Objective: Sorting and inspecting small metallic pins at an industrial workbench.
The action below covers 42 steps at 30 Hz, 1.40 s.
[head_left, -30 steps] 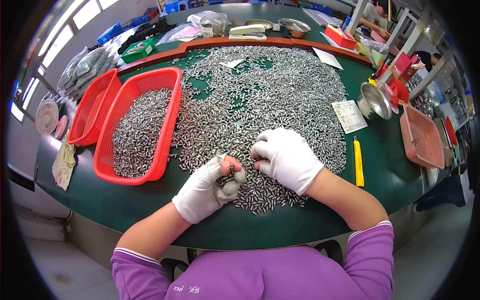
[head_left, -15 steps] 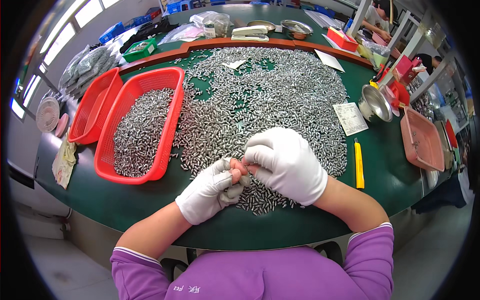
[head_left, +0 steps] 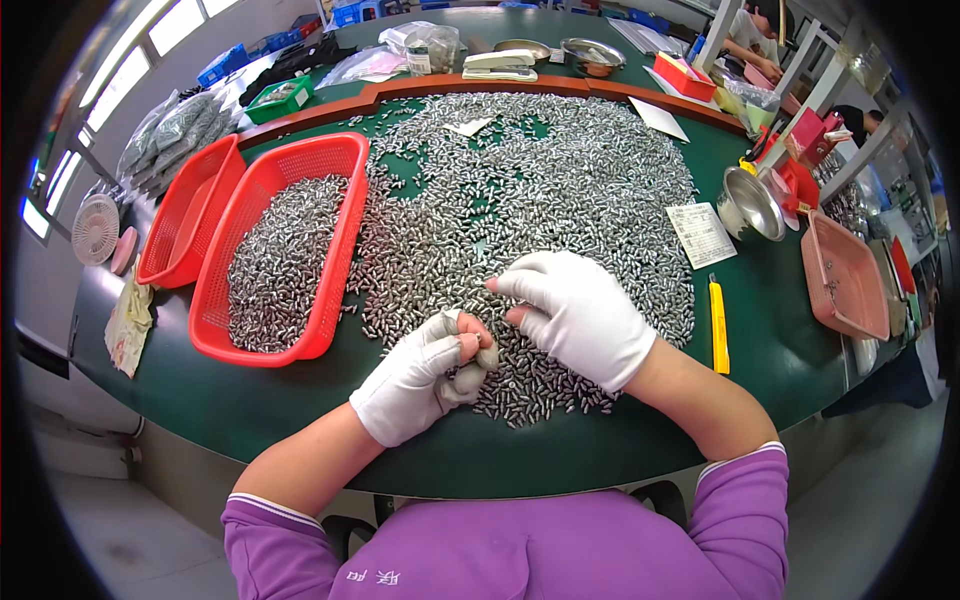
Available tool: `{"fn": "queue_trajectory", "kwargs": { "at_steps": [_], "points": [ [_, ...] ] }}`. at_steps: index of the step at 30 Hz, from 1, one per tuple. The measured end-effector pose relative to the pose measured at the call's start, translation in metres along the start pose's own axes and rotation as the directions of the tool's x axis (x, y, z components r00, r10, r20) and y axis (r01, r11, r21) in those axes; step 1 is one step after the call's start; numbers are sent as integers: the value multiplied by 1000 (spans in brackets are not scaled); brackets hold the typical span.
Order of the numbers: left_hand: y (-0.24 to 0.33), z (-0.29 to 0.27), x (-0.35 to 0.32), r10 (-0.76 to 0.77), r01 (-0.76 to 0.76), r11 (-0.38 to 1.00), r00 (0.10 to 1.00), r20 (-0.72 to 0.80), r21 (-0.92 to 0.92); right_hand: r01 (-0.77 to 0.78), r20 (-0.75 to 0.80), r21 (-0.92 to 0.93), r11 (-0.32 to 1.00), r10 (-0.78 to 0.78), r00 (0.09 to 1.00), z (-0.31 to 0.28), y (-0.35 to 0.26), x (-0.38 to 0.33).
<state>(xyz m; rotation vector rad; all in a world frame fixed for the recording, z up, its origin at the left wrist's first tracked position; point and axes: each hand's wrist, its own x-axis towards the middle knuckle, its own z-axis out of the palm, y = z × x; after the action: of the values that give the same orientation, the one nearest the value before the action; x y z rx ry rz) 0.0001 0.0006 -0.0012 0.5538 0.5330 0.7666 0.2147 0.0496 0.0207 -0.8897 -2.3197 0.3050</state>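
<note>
A wide heap of small silver metal parts (head_left: 520,190) covers the green table (head_left: 280,410). Both my hands wear white gloves with open fingertips. My left hand (head_left: 420,375) is curled shut around a handful of the metal parts at the heap's near edge. My right hand (head_left: 580,315) rests on the heap just right of it, fingers bent toward the left hand, with its fingertips over the parts; whether it pinches any I cannot tell. A red mesh basket (head_left: 345,250) partly filled with the same parts stands to the left.
A second, empty red basket (head_left: 185,225) leans behind the first. A yellow utility knife (head_left: 718,325), a paper slip (head_left: 700,235), a steel bowl (head_left: 750,205) and a pink tray (head_left: 840,280) lie on the right. Bags, a stapler and bins line the far edge.
My right hand has spread and shifted slightly up and right over the heap. My left hand stays closed on its handful, turned a bit toward the right hand.
</note>
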Motion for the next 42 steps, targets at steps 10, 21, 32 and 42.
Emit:
{"fn": "queue_trajectory", "kwargs": {
  "at_steps": [10,21,32,42],
  "points": [
    [-1,-2,2,27,-27,999,1000,10,-40,-7,152,-289,957,53,987,8,5,-7],
    [0,2,-2,-33,35,998,999,31,-51,62,-16,372,926,-61,998,-5,-14,3],
    [0,-1,-1,5,-5,1000,1000,27,15,-71,12,280,957,71,997,3,-9,-2],
    [0,-1,0,21,-21,1000,999,25,0,18,172,-224,974,21,985,9,4,-5]
  ]
}}
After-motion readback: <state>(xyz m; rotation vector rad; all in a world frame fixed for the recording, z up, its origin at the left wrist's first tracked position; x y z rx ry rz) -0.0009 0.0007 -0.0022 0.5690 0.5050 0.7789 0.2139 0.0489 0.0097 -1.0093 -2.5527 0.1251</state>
